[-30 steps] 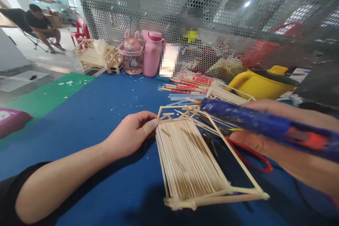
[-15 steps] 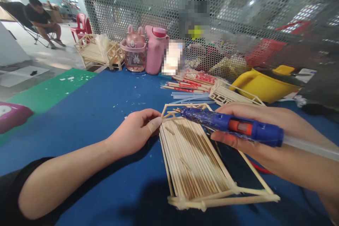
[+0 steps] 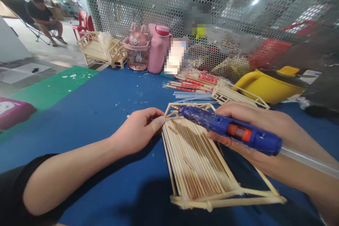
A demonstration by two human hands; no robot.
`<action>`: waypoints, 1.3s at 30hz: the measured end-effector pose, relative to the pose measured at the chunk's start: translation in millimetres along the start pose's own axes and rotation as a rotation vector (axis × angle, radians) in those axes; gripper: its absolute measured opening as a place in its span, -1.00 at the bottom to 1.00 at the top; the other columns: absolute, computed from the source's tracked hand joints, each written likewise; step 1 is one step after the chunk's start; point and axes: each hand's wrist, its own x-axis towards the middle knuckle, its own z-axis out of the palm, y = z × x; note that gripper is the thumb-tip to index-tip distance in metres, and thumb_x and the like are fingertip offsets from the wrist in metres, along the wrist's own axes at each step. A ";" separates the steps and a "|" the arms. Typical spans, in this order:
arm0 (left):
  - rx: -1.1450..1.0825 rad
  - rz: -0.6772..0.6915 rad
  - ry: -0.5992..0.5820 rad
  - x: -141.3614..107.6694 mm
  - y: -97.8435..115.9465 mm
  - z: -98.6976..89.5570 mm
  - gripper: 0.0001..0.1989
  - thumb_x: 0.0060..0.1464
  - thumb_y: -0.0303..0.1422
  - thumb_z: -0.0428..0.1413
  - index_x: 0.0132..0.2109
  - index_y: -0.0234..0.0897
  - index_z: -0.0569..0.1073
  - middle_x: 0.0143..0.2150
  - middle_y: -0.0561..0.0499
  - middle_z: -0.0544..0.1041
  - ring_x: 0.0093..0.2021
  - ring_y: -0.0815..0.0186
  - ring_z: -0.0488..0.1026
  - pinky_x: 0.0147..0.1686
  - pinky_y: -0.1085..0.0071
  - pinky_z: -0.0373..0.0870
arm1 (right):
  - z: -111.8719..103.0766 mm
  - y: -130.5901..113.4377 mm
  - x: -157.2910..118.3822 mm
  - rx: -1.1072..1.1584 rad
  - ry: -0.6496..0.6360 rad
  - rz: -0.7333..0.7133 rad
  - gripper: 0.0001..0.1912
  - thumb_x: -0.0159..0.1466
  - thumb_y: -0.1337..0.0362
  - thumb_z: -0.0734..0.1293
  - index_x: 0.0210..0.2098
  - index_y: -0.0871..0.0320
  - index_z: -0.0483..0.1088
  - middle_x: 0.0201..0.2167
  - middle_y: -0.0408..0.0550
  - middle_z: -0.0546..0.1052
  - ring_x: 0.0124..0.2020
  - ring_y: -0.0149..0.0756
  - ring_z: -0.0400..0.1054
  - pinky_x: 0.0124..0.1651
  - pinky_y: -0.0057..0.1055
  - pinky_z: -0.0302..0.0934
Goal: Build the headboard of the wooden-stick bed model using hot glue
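Note:
My right hand (image 3: 254, 120) is wrapped round a blue hot glue gun (image 3: 203, 118), with a clear glue stick (image 3: 309, 160) sticking out of its back end. The nozzle lies at the far left corner of a small model made of wooden sticks (image 3: 198, 159). At that same corner my left hand (image 3: 144, 127) pinches the frame between thumb and fingers. The model has a slatted bed of parallel sticks and a raised frame at its far end. Two short stick pieces lie on the slats. My right fingers hide part of its right side.
Behind stand a pink rabbit-eared bottle (image 3: 137, 49), a pink flask (image 3: 159, 49), finished stick furniture (image 3: 102, 47) and a yellow pot (image 3: 267, 84). Bundled sticks (image 3: 193, 83), glue sticks (image 3: 190, 96) and another stick model (image 3: 235, 93) lie beyond my hands. A person (image 3: 45, 17) sits far left.
The glue gun's nozzle has shifted slightly leftward against the model's far left corner. My left hand keeps its pinch there. The whole view has moved a little.

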 end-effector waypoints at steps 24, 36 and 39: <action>0.051 0.016 0.007 -1.2 1.5 -0.6 -0.75 0.14 -0.20 -0.01 -0.25 -0.28 0.44 -0.42 0.04 0.46 -0.43 0.37 0.32 -0.38 0.42 0.28 | -3.4 -2.1 -2.1 0.030 -0.051 0.084 -0.77 0.21 -0.01 0.23 -0.37 -0.01 0.34 -0.49 -0.23 0.48 -0.52 -0.35 0.33 -0.45 -0.45 0.18; 0.060 0.018 0.015 -1.6 1.5 -0.2 -0.75 0.14 -0.19 -0.01 -0.26 -0.27 0.44 -0.43 0.05 0.46 -0.43 0.36 0.32 -0.39 0.42 0.26 | -8.2 2.4 -0.9 -0.014 -0.044 -0.017 -0.82 0.19 0.05 0.28 -0.39 -0.01 0.33 -0.49 -0.23 0.44 -0.52 -0.36 0.31 -0.54 -0.47 0.18; 0.092 0.019 0.021 -1.9 2.1 -0.6 -0.74 0.14 -0.19 -0.02 -0.25 -0.27 0.45 -0.43 0.05 0.46 -0.44 0.36 0.31 -0.40 0.42 0.25 | -8.5 -0.5 1.1 0.007 -0.056 0.002 -0.84 0.20 0.08 0.27 -0.41 -0.01 0.33 -0.51 -0.22 0.45 -0.52 -0.34 0.34 -0.50 -0.44 0.20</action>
